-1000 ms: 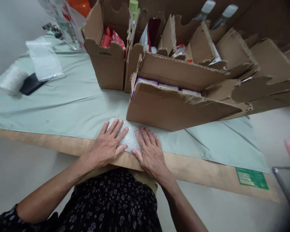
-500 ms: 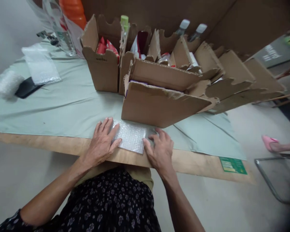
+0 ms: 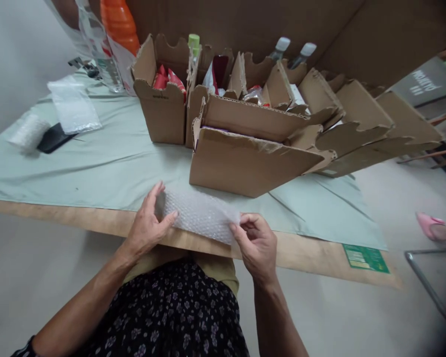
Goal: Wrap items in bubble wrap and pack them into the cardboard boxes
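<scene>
A piece of clear bubble wrap [image 3: 200, 213] lies across the front edge of the cloth-covered table [image 3: 96, 178]. Its right end is pinched between the thumb and fingers of my right hand [image 3: 258, 243] and lifted slightly. At the left end, my left hand [image 3: 148, 223] rests with its thumb apart from its fingers, the thumb tip touching the wrap. Just behind the wrap stands a low cardboard box [image 3: 252, 163].
Several cardboard bins [image 3: 163, 114] holding packets line the back. Bottles, one of them orange [image 3: 119, 25], stand at the back left. A bubble-wrap sheet [image 3: 76, 106], a bubble-wrap roll [image 3: 29, 133] and a black flat item [image 3: 55, 138] lie left. A green card [image 3: 366, 258] sits at the right edge.
My right hand has closed on the wrap's right end and drawn it to the right, so the wrap now looks longer. My left hand has shifted slightly left and loosened from lying flat.
</scene>
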A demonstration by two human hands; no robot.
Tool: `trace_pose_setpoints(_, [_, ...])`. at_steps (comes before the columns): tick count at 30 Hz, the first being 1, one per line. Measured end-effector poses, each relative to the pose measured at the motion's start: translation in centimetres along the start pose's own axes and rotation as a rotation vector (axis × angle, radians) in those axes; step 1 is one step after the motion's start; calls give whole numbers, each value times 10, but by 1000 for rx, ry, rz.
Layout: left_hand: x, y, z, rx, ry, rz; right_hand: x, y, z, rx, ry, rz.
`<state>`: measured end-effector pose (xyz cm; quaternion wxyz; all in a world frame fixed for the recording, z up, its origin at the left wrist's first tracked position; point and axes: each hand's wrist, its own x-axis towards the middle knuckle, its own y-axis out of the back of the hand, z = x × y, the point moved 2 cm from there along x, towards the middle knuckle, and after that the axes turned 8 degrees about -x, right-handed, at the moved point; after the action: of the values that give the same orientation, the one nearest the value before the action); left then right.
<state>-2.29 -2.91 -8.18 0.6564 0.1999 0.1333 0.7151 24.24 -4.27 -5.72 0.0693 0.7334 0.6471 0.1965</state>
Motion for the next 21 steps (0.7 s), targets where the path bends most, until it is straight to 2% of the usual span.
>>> trace_pose_setpoints(4, [5, 6, 2, -268, 100, -48, -5, 9, -16, 35, 85, 2])
trace_pose_setpoints(7, [7, 11, 10, -417, 241, -163, -7, 14, -19, 67, 102, 31])
trace_pose_setpoints(10, [2, 10, 19, -511, 395, -262, -6, 16, -11, 58, 31, 84])
trace_pose_setpoints(13, [-6, 3, 25, -626, 452, -228, -3, 16, 2, 73, -94, 39])
trace_pose_setpoints(15, [-11, -1, 29, -633, 441, -178, 0, 16, 8, 90, -146, -9])
trace_pose_setpoints(17, [-11, 0, 36, -553, 381, -133, 4, 21, 6, 64, -127, -13])
trace_pose_setpoints(19, [-7, 7, 49, -410, 238, -63, 9, 31, -6, 0, -37, 7])
trace_pose_setpoints(21, [5, 19, 71, -239, -3, 46, 19, 45, -27, -79, 112, 70])
